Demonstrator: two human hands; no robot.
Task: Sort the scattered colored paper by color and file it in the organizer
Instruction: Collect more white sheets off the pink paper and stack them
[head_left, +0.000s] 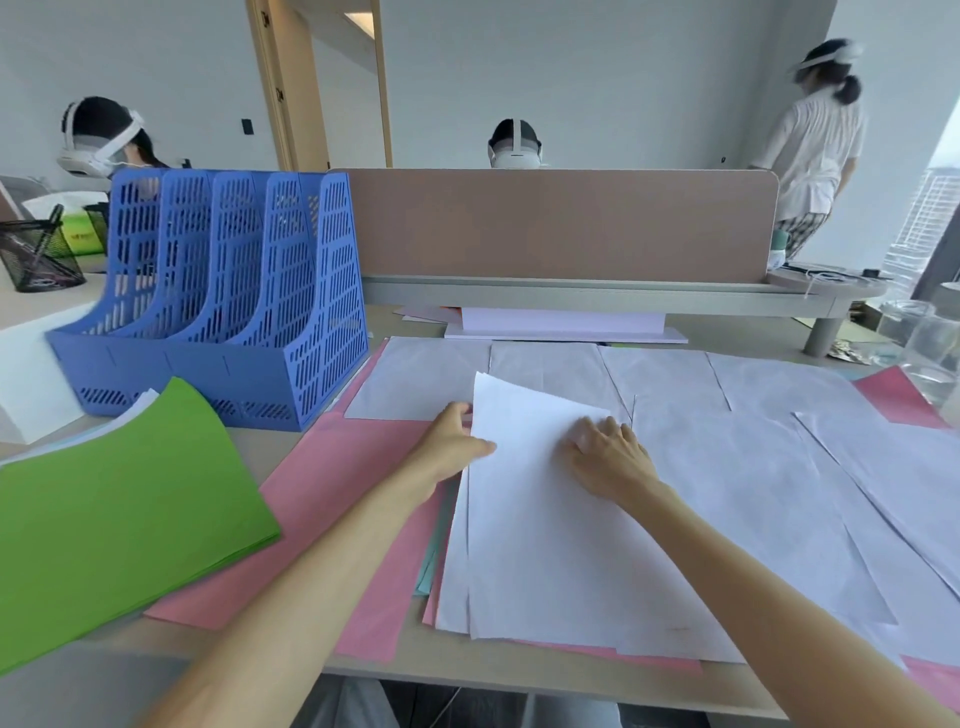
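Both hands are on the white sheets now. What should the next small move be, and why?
Probably gather the white paper sheets into one even stack. The left hand pinches their left edge and the right hand lies on top, yet their edges sit fanned unevenly over the pink paper sheets.

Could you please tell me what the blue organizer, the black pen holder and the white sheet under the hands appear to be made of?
Blue organizer: looks like moulded plastic, smooth, with slotted walls. Black pen holder: apparently wire mesh, likely metal; you can see through it. White sheet: thin matte paper, its far edge curling up.
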